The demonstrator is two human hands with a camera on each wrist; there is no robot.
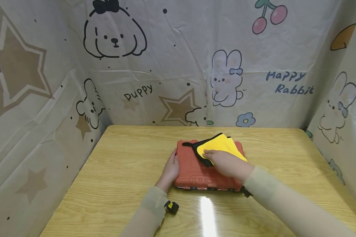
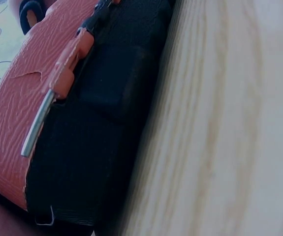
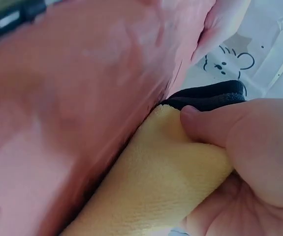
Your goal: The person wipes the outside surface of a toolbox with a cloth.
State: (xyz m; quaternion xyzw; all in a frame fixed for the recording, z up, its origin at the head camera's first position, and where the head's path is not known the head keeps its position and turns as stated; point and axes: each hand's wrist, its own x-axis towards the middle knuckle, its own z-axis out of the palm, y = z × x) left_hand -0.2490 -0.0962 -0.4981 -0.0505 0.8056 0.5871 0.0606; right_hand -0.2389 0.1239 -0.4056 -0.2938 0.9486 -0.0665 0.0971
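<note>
Head view: a red plastic case (image 1: 195,176) lies lid up on the wood-grain table (image 1: 121,154), its black-seamed edge toward the person.
Yellow cloth: black-trimmed and folded, the cloth (image 1: 222,142) rests across the far part of the lid; its black loop (image 1: 188,144) points to the case's left side.
Right grip: the right grip (image 1: 226,163) grasps the cloth; in the right wrist view the thumb lies on one face and fingers show behind.
Left grip: the left grip (image 1: 171,169) is set against the case's left edge, seemingly bracing it; how far its fingers curl I cannot tell.
Case edge: the left wrist view shows a black side with a red hinge or catch piece (image 2: 65,73) and a bare metal rod (image 2: 37,123).
Lid work: the step in hand looks like wiping the lid, one side steadying, the other rubbing; how much is done cannot be judged.
Next stroke: it would call for light, flat pressure toward the uncovered near half, with the case braced against sliding.
Rod: a cloth edge could snag there.
</note>
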